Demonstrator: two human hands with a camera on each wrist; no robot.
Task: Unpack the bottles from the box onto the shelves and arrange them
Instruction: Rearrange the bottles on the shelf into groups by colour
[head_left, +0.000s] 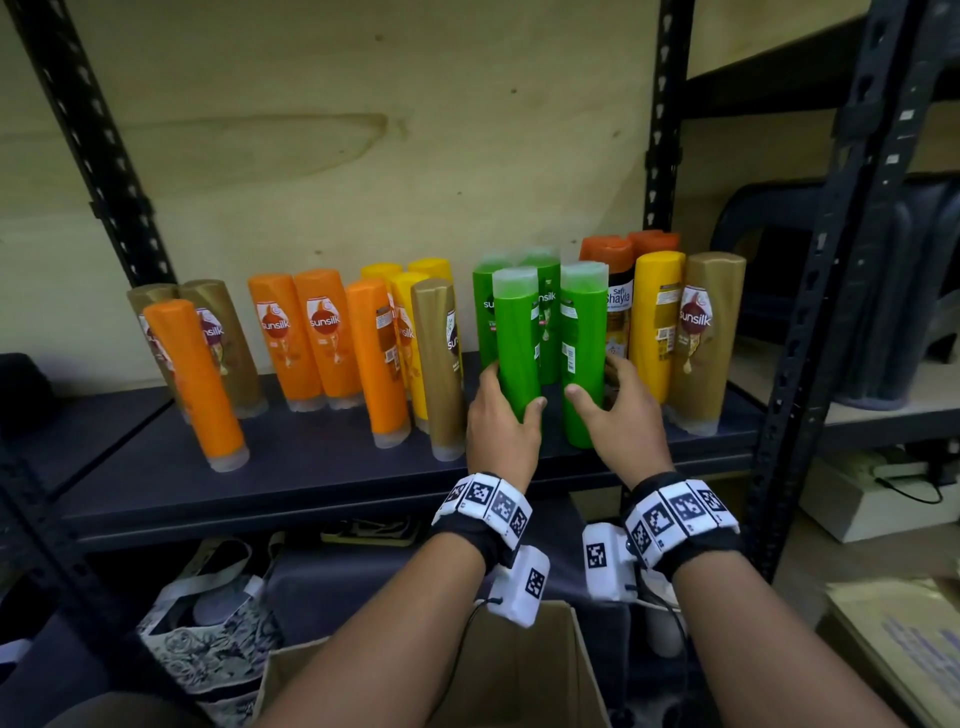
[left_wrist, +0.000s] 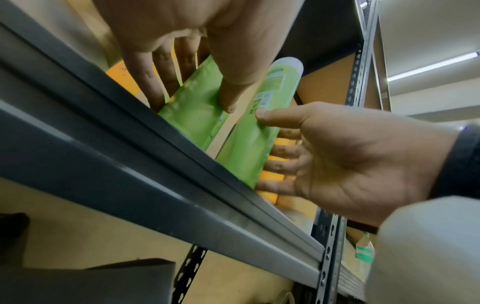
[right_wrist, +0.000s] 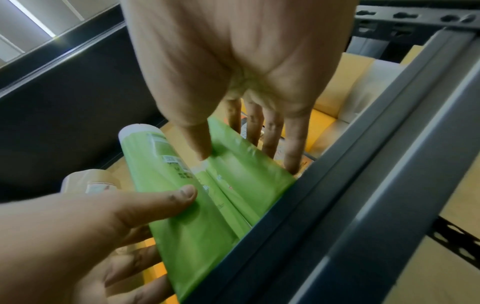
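Two green bottles stand cap-down at the front of a green group on the dark shelf (head_left: 322, 467). My left hand (head_left: 511, 395) grips the left green bottle (head_left: 517, 338) low down, thumb in front and fingers behind. My right hand (head_left: 597, 384) grips the right green bottle (head_left: 584, 332) the same way. In the left wrist view the left thumb (left_wrist: 228, 98) presses on its bottle (left_wrist: 192, 115). In the right wrist view the right thumb (right_wrist: 201, 148) lies on its bottle (right_wrist: 249, 176). The open cardboard box (head_left: 519, 675) sits below my forearms; its inside is hidden.
Orange bottles (head_left: 311, 338), yellow bottles (head_left: 657, 322) and gold bottles (head_left: 706, 338) stand along the shelf on both sides of the green group. Black uprights (head_left: 810, 322) frame the shelf. A patterned bag (head_left: 208, 623) lies under it. Bare shelf surface shows at the front left.
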